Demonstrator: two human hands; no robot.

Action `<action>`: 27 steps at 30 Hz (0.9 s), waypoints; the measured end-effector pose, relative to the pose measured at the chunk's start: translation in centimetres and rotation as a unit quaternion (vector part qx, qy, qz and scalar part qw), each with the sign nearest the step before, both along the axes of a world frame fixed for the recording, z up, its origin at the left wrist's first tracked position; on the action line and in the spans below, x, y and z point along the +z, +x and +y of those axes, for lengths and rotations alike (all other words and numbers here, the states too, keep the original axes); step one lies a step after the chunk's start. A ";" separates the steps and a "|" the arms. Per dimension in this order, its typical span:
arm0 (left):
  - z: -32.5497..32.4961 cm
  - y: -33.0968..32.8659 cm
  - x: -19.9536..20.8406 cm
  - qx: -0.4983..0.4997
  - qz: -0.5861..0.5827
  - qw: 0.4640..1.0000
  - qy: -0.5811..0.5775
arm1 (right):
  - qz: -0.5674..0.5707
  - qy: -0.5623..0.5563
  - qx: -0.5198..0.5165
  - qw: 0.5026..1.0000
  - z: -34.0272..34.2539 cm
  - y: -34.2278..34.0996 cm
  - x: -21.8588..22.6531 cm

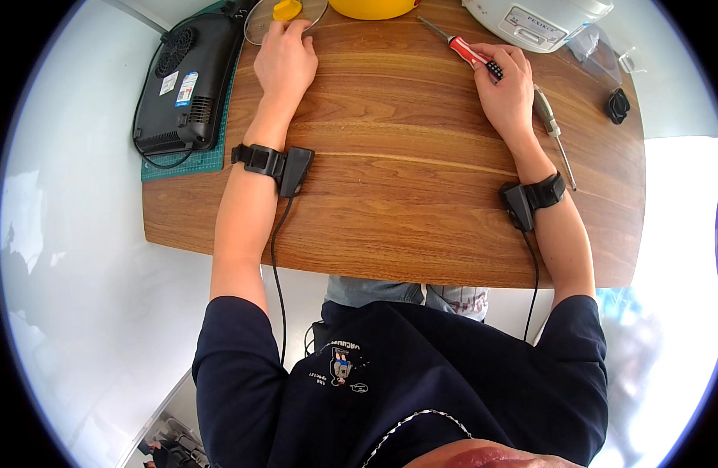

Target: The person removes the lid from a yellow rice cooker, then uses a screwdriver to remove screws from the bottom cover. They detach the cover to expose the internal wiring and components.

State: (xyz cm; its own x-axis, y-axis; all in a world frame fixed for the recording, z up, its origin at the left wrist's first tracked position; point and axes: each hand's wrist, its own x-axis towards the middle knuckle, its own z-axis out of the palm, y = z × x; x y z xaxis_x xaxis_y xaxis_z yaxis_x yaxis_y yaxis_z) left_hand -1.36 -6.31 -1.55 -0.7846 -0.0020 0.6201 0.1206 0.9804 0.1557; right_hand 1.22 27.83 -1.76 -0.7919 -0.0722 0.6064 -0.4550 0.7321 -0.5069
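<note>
At the far left of the table, my left hand (287, 61) is closed with its fingertips at the near rim of a clear glass lid (255, 31). A yellow knob (287, 9) tops the lid, which the upper edge of the view cuts off. My right hand (507, 90) is closed round the handle of a red and black screwdriver (466, 51), its metal shaft pointing away to the far left. Beside my right wrist lies a second screwdriver (547, 117) with a grey handle, its tip toward me.
On the left, a black appliance (168, 117) with a fan grille rests on a green cutting mat (207, 160). A yellow container (373, 8) and a white appliance (530, 27) stand at the back. A clear plastic box (597, 58) and a small black object (617, 106) are at right.
</note>
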 end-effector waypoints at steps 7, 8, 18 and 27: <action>-0.3 -0.7 -1.1 -0.041 -0.004 0.999 0.034 | 0.001 -0.001 0.001 1.000 -0.1 0.0 0.0; -0.2 -0.8 -1.2 -0.048 -0.006 0.998 0.047 | 0.001 0.000 0.001 1.000 -0.1 0.0 0.0; 1.0 -1.4 -1.1 -0.224 -0.024 0.879 0.420 | -0.006 -0.015 0.005 1.000 0.1 -0.3 -0.2; 6.4 -1.6 1.6 -0.262 -0.067 0.688 0.674 | -0.047 -0.029 0.008 0.998 -0.1 0.0 0.1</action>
